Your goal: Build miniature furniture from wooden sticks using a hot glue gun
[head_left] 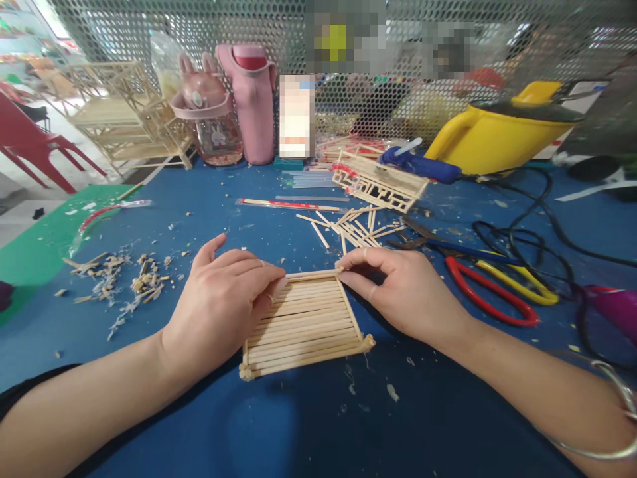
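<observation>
- Blue table [308, 425], mesh screen [149, 26] behind; stick panel [308, 325] lies flat, near centre.
- Left hand [223, 299]: fingers flat, close together, pressing panel's left part.
- Right hand [403, 292]: thumb and forefinger pinched narrow on panel's far right corner.
- Handling, judged: steady downward hold; far stick kept flush with neighbours.
- Loose sticks [355, 226] beyond; red-handled cutters [490, 299] right.

The blue desk [298, 431] carries a stick panel [303, 325] near centre, wood scraps [124, 275] left, loose sticks [355, 226] farther back, and red-handled cutters [490, 295] right.

Blue table [318, 425] backed by perforated screen [124, 26]; red chair [24, 143], perhaps plastic.
</observation>
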`<move>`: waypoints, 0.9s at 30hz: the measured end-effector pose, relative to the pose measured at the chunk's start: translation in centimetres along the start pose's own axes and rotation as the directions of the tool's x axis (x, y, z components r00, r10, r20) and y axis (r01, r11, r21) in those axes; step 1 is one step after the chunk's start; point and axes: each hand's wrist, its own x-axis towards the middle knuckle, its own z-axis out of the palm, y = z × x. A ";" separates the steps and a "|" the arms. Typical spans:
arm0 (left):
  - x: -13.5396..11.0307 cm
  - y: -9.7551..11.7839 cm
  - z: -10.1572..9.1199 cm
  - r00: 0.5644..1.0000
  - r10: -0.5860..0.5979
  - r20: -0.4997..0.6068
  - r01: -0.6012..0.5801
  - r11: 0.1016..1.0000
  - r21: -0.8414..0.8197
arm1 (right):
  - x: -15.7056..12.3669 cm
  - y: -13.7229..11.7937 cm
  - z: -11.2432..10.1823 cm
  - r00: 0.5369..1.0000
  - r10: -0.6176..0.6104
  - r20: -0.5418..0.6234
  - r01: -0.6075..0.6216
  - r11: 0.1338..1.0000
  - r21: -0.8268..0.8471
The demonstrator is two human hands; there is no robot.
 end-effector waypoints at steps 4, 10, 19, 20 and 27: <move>-0.1 -0.1 0.0 1.000 0.000 0.005 0.000 1.000 0.009 | 0.0 -0.1 0.0 1.000 0.007 0.004 -0.007 1.000 -0.004; -0.1 -0.1 0.2 1.000 -0.008 0.011 0.008 1.000 -0.004 | -0.2 0.0 0.0 1.000 -0.005 -0.005 0.005 1.000 -0.001; -1.7 -2.2 -2.2 0.922 -0.337 0.189 0.353 0.934 -0.060 | -0.3 0.2 0.2 0.999 -0.039 -0.037 0.039 0.999 0.002; -1.7 -2.5 -2.5 0.893 -0.388 0.229 0.414 0.907 -0.079 | -0.3 0.3 0.2 0.998 -0.043 -0.039 0.043 0.999 -0.010; -1.3 -2.9 -2.1 0.825 -0.438 0.358 0.549 0.772 -0.320 | -0.2 0.8 0.3 0.994 -0.097 -0.055 0.093 0.993 -0.069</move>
